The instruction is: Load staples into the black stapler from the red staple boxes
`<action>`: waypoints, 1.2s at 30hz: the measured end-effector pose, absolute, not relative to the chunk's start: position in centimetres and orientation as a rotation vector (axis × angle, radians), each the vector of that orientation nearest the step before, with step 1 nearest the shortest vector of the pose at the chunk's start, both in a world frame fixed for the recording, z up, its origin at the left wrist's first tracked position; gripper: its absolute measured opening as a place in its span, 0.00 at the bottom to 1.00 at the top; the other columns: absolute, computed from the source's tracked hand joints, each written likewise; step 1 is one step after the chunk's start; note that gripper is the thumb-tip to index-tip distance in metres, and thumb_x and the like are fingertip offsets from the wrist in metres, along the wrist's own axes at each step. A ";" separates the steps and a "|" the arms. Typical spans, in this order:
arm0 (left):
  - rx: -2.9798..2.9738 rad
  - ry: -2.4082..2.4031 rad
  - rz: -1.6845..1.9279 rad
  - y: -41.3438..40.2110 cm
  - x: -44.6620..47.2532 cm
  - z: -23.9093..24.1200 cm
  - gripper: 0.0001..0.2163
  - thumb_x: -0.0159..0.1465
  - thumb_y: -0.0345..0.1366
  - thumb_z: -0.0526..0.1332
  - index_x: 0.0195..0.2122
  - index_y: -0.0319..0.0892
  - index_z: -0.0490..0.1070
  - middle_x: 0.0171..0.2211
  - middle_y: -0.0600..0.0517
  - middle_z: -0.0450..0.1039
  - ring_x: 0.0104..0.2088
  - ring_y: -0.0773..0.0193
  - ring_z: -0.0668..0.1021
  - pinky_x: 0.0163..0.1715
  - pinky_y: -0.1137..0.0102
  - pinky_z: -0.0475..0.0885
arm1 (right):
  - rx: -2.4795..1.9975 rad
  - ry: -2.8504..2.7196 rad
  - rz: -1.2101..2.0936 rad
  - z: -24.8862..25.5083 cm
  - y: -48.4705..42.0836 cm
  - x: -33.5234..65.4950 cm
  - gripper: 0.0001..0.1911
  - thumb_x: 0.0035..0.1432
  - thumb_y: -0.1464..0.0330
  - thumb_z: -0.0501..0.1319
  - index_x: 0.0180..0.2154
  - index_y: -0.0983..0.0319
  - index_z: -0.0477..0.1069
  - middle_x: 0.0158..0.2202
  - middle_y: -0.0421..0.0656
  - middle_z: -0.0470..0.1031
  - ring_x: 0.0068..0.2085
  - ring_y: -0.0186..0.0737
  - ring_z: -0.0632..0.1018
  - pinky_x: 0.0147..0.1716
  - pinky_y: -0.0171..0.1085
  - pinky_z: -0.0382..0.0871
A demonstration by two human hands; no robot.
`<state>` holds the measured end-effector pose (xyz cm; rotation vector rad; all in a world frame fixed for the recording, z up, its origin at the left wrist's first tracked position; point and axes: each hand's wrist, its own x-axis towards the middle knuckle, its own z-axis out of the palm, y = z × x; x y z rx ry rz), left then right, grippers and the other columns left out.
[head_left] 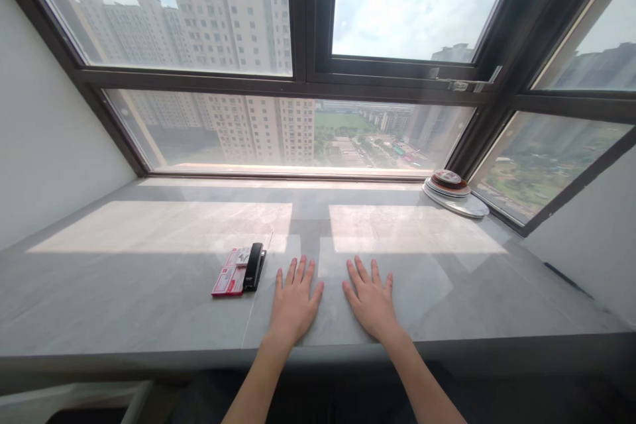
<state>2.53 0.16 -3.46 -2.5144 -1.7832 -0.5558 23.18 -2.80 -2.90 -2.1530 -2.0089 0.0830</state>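
Observation:
My left hand (294,305) lies flat on the pale stone windowsill (149,318), palm down with the fingers spread. To its left, a short gap away, is a black stapler (254,267). Against the stapler's left side rests a red-and-white packet (230,275), with a small whitish box (242,256) at its upper end; what these hold cannot be made out. My right hand (371,298) is also flat on the sill, fingers apart, with bare stone around it. Neither hand holds anything, and they do not touch each other.
A stack of round plates or lids (454,192) stands in the far right corner by the window. Dark window frames (298,83) rise behind the sill, and a metal latch (460,85) sits on one. White walls (44,119) close both sides. The sill's front edge runs under my wrists.

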 end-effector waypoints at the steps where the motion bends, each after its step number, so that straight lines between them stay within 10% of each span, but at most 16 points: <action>1: -2.509 -1.789 -0.543 0.1 2.4 -3.5 0.27 0.73 0.50 0.45 0.72 0.54 0.50 0.73 0.53 0.45 0.73 0.51 0.48 0.70 0.46 0.43 | -2.171 -2.012 0.076 -2.9 -2.9 23.0 0.30 0.72 0.52 0.40 0.72 0.46 0.45 0.74 0.32 0.39 0.73 0.58 0.37 0.65 0.67 0.29; 36: -2.561 -1.762 -0.580 -0.1 1.8 -3.3 0.26 0.73 0.50 0.45 0.71 0.53 0.53 0.73 0.52 0.46 0.73 0.53 0.48 0.69 0.48 0.45 | -2.153 -2.003 0.036 -3.3 -3.0 22.8 0.31 0.72 0.52 0.42 0.72 0.48 0.46 0.75 0.35 0.40 0.73 0.57 0.37 0.66 0.64 0.28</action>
